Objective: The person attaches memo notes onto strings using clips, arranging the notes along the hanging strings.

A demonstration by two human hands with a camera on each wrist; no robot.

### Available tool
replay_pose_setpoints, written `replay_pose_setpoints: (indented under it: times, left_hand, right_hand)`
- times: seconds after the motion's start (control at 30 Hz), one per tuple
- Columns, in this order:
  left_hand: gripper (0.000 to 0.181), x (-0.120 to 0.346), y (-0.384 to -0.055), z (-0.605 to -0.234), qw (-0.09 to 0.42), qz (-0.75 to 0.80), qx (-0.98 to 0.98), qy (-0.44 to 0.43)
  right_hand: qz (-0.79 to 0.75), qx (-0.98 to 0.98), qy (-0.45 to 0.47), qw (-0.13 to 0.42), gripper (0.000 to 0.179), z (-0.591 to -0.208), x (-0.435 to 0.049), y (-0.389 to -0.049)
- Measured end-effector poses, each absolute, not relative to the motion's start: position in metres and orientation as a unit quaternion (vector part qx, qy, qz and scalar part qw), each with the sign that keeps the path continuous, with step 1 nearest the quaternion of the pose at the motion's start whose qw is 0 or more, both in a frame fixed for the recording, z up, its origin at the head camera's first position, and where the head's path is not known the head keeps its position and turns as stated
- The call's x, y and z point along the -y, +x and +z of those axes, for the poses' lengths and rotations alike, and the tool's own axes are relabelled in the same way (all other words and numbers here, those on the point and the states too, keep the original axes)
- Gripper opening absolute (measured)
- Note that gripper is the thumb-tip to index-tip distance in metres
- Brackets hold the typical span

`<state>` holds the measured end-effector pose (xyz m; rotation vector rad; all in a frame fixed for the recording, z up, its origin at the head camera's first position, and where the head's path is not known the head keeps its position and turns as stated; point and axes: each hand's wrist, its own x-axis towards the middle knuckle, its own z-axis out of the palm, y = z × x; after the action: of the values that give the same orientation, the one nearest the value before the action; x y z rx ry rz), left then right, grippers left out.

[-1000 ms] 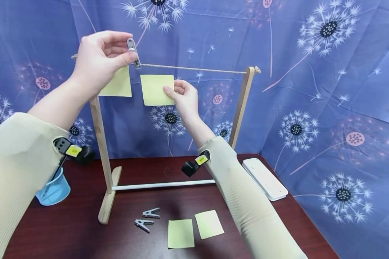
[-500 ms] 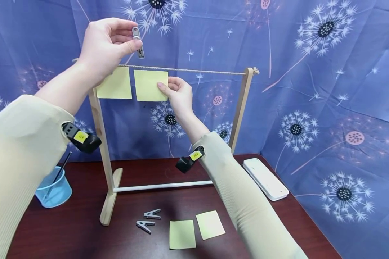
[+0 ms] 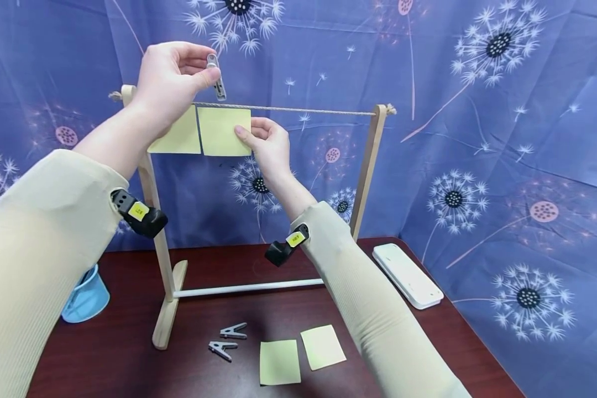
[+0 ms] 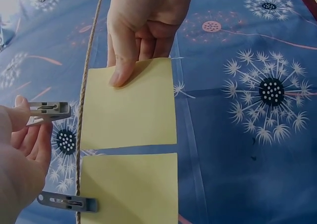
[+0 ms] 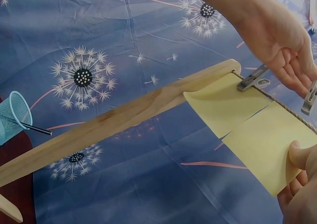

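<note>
Between thumb and fingers my left hand [image 3: 171, 83] pinches a grey clothespin [image 3: 216, 77], held just above the rope [image 3: 288, 108]. My right hand [image 3: 271, 145] pinches the right side of a yellow sticky note [image 3: 222, 132], whose top edge lies along the rope. Close beside it, a second yellow note [image 4: 133, 184] hangs from the rope by another grey clothespin [image 4: 69, 202]; in the head view my left hand hides that pin. The held clothespin [image 4: 49, 111] stands apart from the rope in the left wrist view.
A wooden frame [image 3: 368, 166] carries the rope, with a white bar [image 3: 249, 288] low down. On the dark table lie two clothespins [image 3: 223, 349] and two yellow notes [image 3: 280, 362]. A blue mesh cup [image 3: 87, 298] stands left, a white case [image 3: 407, 275] right.
The right hand has brought its note left and slightly up, to the rope beside the hanging note. My left hand rose with the clothespin, then came down a little, shifting right.
</note>
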<state>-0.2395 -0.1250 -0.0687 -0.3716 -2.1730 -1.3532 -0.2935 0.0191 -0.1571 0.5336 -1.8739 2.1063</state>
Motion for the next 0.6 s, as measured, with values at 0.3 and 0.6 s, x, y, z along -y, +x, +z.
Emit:
replay_pose_setpoints:
  times: [0.3,0.6]
  left_hand:
    - [0.037,0.1238,-0.2411,-0.0716,0.322,-0.53,0.771,-0.148]
    - [0.025,0.1223,-0.2405,-0.0771,0.341,-0.545,0.753,-0.141]
  right_hand:
    - [0.731,0.642,0.185,0.14,0.025,-0.1534,-0.0196,-0.294]
    - [0.728,0.646,0.191,0.131,0.027,-0.1597,-0.0216,-0.2941]
